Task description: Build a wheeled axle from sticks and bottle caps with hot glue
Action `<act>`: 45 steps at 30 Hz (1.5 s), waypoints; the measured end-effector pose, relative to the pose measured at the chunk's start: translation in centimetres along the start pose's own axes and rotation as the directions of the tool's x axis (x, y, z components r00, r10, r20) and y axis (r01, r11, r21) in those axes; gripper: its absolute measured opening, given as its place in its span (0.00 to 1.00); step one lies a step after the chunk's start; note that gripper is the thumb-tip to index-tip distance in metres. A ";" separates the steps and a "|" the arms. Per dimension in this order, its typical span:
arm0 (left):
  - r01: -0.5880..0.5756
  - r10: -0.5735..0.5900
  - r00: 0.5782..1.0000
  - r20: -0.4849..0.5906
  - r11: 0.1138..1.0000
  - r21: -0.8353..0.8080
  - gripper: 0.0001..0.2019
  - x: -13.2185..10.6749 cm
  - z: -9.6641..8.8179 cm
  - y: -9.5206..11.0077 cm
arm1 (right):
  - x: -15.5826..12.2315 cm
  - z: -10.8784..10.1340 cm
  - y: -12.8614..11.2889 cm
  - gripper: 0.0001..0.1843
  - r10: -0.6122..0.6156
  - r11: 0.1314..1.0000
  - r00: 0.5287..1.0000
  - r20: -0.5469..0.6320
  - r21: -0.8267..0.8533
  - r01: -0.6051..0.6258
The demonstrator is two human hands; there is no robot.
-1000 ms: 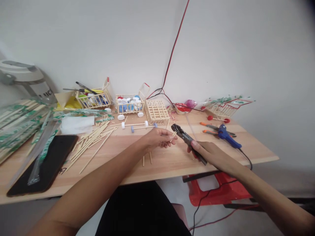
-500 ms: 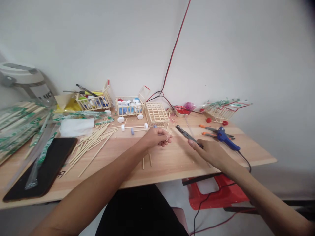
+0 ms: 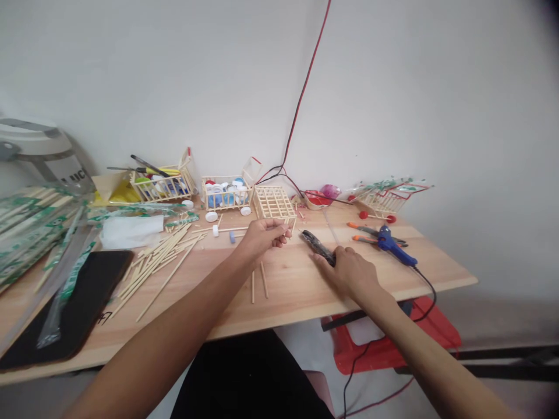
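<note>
Cutters (image 3: 318, 247) were gripped over the worktop (image 3: 297, 297) by the right hand (image 3: 349, 270), fingers (image 3: 343, 254) wrapped round the handles; left hand (image 3: 262, 237) pinched a short stick (image 3: 289, 228) beside a stick cage (image 3: 274, 202).

Place: small handicraft workspace in a plain room
Bench: wood-grain tabletop (image 3: 297, 297) against a white wall (image 3: 174, 87)
Tools: blue hot glue gun (image 3: 391, 241), orange-handled pliers (image 3: 367, 234)
Stock: loose wooden sticks (image 3: 161, 262), green-printed plastic packs of sticks (image 3: 30, 233)
Builds: miniature stick carts (image 3: 227, 195) with bottle-cap wheels
Power: red-and-black cable (image 3: 301, 105) along the wall
</note>
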State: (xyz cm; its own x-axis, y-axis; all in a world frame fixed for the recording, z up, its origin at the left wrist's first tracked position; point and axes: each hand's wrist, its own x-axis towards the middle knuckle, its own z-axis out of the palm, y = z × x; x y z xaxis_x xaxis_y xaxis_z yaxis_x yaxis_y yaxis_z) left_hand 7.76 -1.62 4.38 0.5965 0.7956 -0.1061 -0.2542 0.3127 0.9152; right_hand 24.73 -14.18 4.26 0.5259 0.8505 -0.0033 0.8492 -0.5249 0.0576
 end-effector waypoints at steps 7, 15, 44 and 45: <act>-0.004 0.005 1.000 -0.031 1.000 0.010 0.03 0.3 -0.3 0.4 | 2.4 1.4 -0.4 0.37 0.095 0.995 0.992 -0.089 0.002 -0.095; 0.038 -0.035 0.999 -0.028 0.996 0.079 0.02 0.3 -0.4 -0.3 | 2.8 3.4 -0.3 0.42 0.083 0.996 0.977 -0.197 -0.004 -0.085; -0.171 0.275 0.939 -0.204 0.892 0.418 0.07 -1.0 -5.3 1.2 | 6.4 -0.3 -9.4 0.13 -0.312 0.054 0.905 -0.290 0.945 0.322; -0.137 0.222 0.951 -0.214 0.926 0.352 0.08 -1.0 -5.4 0.8 | 6.5 0.1 -9.2 0.13 -0.337 0.045 0.908 -0.250 0.959 0.280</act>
State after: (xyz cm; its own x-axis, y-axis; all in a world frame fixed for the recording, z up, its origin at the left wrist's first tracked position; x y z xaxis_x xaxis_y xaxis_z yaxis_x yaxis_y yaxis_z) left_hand 2.88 0.65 3.08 0.3486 0.9371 0.0190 -0.0491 -0.0020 0.9988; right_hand 20.36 -3.79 3.62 0.1796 0.9572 0.2270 0.2309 0.1833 -0.9556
